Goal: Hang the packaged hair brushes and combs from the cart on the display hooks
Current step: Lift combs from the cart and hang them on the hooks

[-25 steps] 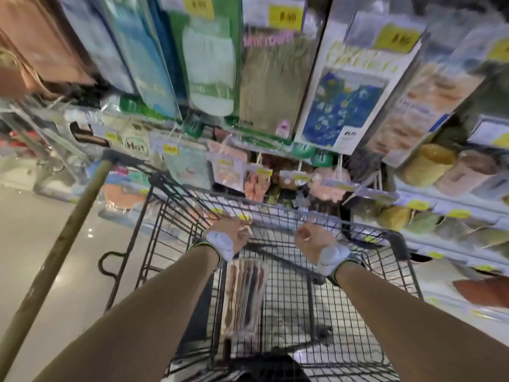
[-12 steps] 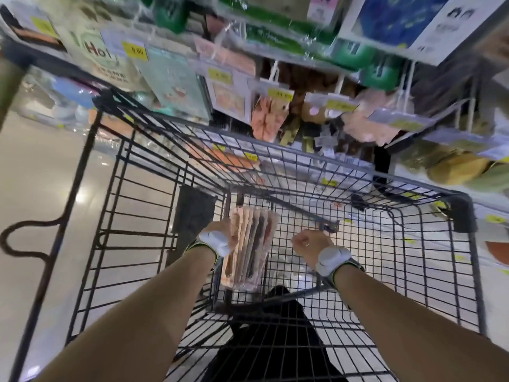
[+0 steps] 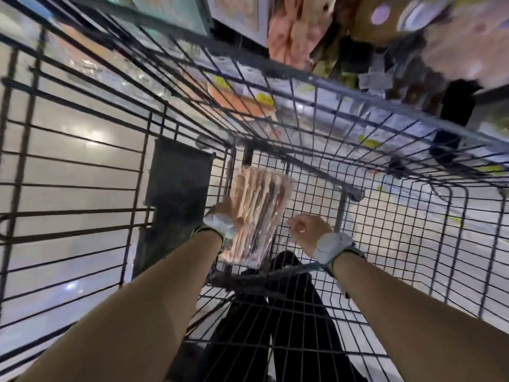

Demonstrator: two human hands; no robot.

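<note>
A clear-wrapped bundle of packaged combs and brushes [image 3: 259, 213], peach and brown, stands upright inside the black wire cart [image 3: 385, 104] against its near wall. My left hand [image 3: 220, 217] is at the bundle's left edge and grips it, with the fingers hidden behind the wrap. My right hand [image 3: 307, 230] hovers just right of the bundle with its fingers loosely curled, holding nothing. Both wrists wear grey bands.
Blurred hanging goods on the display [image 3: 289, 31] fill the top of the view beyond the cart's far rim. A dark flap [image 3: 179, 188] hangs on the cart's left wall. Shiny floor [image 3: 68, 161] lies to the left. My dark trousers [image 3: 275, 326] show below the basket.
My view has tipped down from the display into the cart. Both hands left the cart handle and went down to the bundle; the left one reached its edge.
</note>
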